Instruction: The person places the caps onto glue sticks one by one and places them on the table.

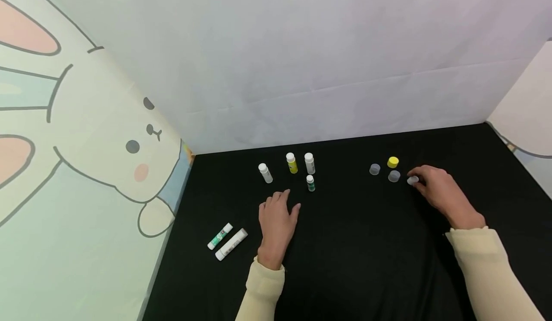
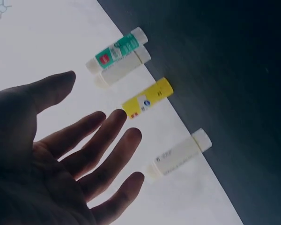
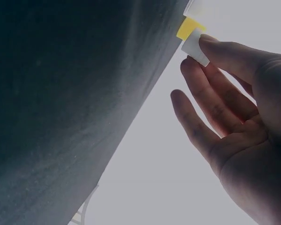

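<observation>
In the head view, my right hand [image 1: 442, 191] pinches a small whitish cap [image 1: 412, 180] between thumb and fingers at the right of the table. The right wrist view shows this cap [image 3: 194, 48] close up, at the fingertips. My left hand [image 1: 276, 218] hovers with spread, relaxed fingers and holds nothing. Just beyond it stand several upright glue sticks: a white one [image 1: 265, 173], a yellow one [image 1: 292, 163], another white one [image 1: 310, 164] and a shorter green-labelled one [image 1: 311, 183]. The left wrist view shows the yellow glue stick [image 2: 147, 98] past the fingertips.
Beside the right hand are a yellow cap [image 1: 393, 162] and two translucent caps [image 1: 374, 169] [image 1: 394, 176]. A green-labelled glue stick [image 1: 220, 236] and a white one [image 1: 231, 244] lie flat at the left. A pale wall [image 1: 323, 62] borders the black tablecloth [image 1: 345, 249].
</observation>
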`<state>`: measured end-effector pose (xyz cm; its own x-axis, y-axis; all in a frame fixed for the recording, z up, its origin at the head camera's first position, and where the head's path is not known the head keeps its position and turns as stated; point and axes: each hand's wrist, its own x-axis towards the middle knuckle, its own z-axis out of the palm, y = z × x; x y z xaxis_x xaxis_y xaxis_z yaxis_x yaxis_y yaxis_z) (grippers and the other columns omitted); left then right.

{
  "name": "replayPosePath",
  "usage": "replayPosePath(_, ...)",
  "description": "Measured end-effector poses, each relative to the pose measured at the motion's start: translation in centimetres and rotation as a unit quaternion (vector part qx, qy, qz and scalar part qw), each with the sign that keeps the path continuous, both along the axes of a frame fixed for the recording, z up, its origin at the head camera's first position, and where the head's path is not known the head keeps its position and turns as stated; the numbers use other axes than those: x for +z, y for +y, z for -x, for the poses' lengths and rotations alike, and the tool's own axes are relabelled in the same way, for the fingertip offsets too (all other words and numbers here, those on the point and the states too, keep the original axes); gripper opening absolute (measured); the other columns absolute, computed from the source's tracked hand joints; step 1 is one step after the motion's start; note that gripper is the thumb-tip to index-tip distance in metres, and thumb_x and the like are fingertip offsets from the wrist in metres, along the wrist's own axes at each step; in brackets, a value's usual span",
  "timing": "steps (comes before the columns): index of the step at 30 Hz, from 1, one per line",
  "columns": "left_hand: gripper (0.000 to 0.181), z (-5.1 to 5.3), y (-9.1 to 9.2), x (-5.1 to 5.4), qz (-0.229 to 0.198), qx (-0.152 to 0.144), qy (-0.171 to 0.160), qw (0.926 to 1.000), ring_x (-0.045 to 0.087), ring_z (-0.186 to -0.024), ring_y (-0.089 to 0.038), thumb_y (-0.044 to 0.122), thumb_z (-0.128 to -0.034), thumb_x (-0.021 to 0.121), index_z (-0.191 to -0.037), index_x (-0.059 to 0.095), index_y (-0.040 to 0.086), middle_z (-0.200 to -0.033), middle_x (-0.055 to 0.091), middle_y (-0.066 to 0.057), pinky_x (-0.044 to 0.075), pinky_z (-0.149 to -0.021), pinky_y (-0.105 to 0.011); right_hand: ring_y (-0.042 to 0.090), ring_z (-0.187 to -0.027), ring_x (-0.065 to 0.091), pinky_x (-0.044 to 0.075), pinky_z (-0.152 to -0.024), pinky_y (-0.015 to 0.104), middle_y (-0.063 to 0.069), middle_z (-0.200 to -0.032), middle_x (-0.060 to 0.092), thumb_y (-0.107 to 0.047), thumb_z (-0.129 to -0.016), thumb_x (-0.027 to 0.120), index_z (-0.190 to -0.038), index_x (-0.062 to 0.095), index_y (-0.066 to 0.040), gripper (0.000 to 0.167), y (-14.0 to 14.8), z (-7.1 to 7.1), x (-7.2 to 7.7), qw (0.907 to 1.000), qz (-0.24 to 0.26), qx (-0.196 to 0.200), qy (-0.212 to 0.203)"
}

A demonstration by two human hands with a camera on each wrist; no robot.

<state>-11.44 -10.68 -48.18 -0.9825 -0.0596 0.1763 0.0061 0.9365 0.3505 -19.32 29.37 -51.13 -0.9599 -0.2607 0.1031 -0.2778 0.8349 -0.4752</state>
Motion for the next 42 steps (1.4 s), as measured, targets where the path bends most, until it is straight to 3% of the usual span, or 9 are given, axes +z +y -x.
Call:
replayPosePath(17, 0.053, 2.2, 2.4, -0.8, -0.051, 0.017, -0.007, 0.9985, 0.069, -0.112, -0.034, 0.032, -0.0942, 0.083, -0.136, 0.068, 0.002, -0.128, 0.072, -0.015, 0.054, -0.097, -0.053, 0.042, -0.091, 0.069, 0.055, -0.077, 0.063, 0.027, -0.107, 0.071, 0.011, -0.090, 0.074, -0.109, 0.072, 0.008, 0.020, -0.9, -1.9, 0.7, 0.9983, 0.020, -0.002, 0.054)
replayPosePath(35, 0.051, 3.9, 3.1, -1.6, -0.077, 0.033, 0.016, 0.9964, 0.070, -0.109, -0.032, 0.029, -0.0919, 0.085, -0.134, 0.070, 0.005, -0.124, 0.073, -0.013, 0.055, -0.093, -0.052, 0.040, -0.092, 0.071, 0.057, -0.077, 0.060, 0.024, -0.107, 0.072, 0.013, -0.087, 0.077, -0.109, 0.073, 0.005, 0.024, -1.8, -2.5, 1.4, 0.9962, 0.035, 0.007, 0.079)
replayPosePath(42, 0.051, 4.3, 3.4, -1.5, -0.077, 0.035, 0.008, 0.9964, 0.070, -0.112, -0.032, 0.030, -0.0908, 0.087, -0.133, 0.070, 0.005, -0.126, 0.073, -0.013, 0.055, -0.093, -0.052, 0.035, -0.089, 0.071, 0.056, -0.075, 0.057, 0.019, -0.104, 0.074, 0.013, -0.084, 0.080, -0.107, 0.074, 0.002, 0.026, -2.4, -2.7, 1.4, 0.9932, 0.050, 0.017, 0.104)
